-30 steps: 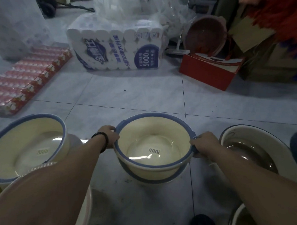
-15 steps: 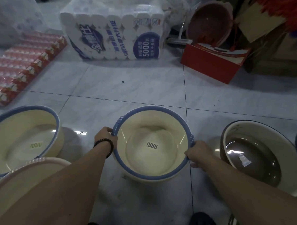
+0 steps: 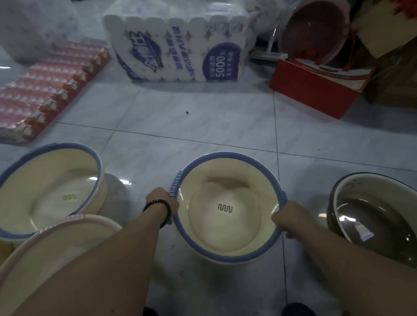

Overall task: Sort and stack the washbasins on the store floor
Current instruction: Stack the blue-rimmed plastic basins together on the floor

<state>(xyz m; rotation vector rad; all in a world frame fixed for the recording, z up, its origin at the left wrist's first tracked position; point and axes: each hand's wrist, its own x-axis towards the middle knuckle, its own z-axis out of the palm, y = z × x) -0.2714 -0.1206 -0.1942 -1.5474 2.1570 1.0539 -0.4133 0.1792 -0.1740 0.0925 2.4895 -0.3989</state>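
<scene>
Two hands are gripping the cream plastic washbasin with the blue rim (image 3: 226,231) on the tiled floor (image 3: 201,124), toward its near edge. The left hand (image 3: 160,203) is holding the ribbed blue handle and the right hand (image 3: 288,221) the opposite side. The fingers of both are curling round the rim and pinching it, with their tips hidden under the lip.

The step appears to be nesting this basin into the matching blue-rimmed cream washbasin (image 3: 46,188) toward the floor's left edge. Doing it well means keeping the rim level, carrying it clear of the pink-rimmed cream basin (image 3: 82,235) just in front of the target, centring it, then lowering straight so the walls seat and the handles line up. The dark grey basin (image 3: 384,210) to the right looks like a different sort and probably belongs in another stack.

Whether the held basin is resting on the tiles or hanging just above them cannot be told. The left forearm is covering much of the pink-rimmed basin, and the frame is cutting off its near side. The sticker inside the dark basin is too blurred to read.
</scene>
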